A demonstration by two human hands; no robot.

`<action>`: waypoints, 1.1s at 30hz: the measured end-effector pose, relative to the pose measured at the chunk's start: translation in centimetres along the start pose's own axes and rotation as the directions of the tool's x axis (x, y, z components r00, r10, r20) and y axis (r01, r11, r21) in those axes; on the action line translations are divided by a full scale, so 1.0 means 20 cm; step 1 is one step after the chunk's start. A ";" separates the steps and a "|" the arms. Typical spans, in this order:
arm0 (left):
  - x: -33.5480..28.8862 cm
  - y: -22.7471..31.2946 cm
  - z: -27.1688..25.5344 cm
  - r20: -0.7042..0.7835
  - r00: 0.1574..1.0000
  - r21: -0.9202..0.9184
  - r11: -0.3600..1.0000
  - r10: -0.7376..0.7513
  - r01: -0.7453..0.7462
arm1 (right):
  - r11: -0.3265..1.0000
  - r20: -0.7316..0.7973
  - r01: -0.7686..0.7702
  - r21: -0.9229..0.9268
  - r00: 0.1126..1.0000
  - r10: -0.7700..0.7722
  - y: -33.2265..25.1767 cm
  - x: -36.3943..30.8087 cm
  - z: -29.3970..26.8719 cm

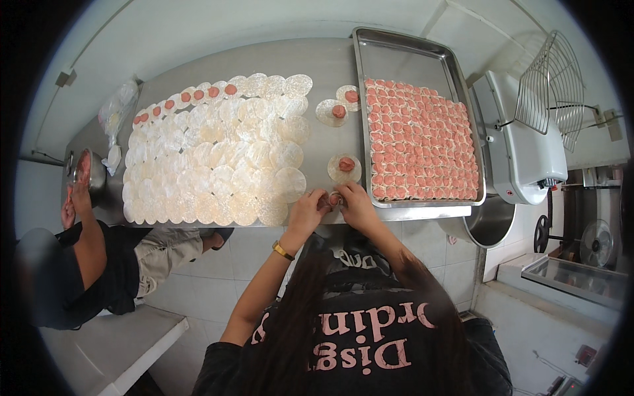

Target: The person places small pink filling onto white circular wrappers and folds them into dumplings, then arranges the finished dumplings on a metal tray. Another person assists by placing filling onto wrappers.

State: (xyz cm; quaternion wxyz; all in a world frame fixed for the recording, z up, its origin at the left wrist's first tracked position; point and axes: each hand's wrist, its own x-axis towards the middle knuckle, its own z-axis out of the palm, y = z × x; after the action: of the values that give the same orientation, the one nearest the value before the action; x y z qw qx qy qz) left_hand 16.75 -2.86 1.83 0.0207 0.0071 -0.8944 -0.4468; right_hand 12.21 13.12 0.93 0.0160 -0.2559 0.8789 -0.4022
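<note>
At the table's near edge, my left hand [310, 210] and my right hand [357, 206] close their fingers around a small dumpling [335, 199] with pink meat filling showing at its top. Just beyond them lies a round wrapper [345, 175] with a ball of filling on it. Two more filled wrappers [331, 113] rest farther back. To the left, rows of overlapping floury wrappers [211, 158] cover the table; several in the far row carry pink filling. On the right, a metal tray [403, 59] holds tightly packed open-topped dumplings [422, 142].
A co-worker [86, 257] at the left has hands at a metal bowl [98, 179] of pink filling. Near it lies a clear plastic bag [119, 112]. A white machine [522, 138] with a wire guard [545, 82] stands right of the tray, above a large metal pot [492, 221].
</note>
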 end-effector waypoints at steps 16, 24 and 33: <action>0.01 -0.01 0.05 -0.016 1.000 -0.077 0.997 -0.004 0.003 | 0.992 0.057 -0.107 0.064 0.993 0.104 0.01 0.01 0.00; 0.02 -0.03 0.06 -0.010 0.999 -0.119 0.992 -0.038 0.037 | 0.993 0.057 -0.095 0.069 0.994 0.091 0.00 0.01 0.02; 0.03 -0.08 -0.13 0.157 0.986 -0.079 0.994 -0.058 0.071 | 0.989 0.174 0.117 -0.087 0.980 -0.101 -0.03 0.04 -0.03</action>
State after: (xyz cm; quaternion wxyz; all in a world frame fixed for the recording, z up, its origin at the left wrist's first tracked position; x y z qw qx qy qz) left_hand 16.28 -5.83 2.11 -0.0630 0.0004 -0.8729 -0.4838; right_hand 11.73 12.83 1.97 0.0562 -0.3374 0.8775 -0.3361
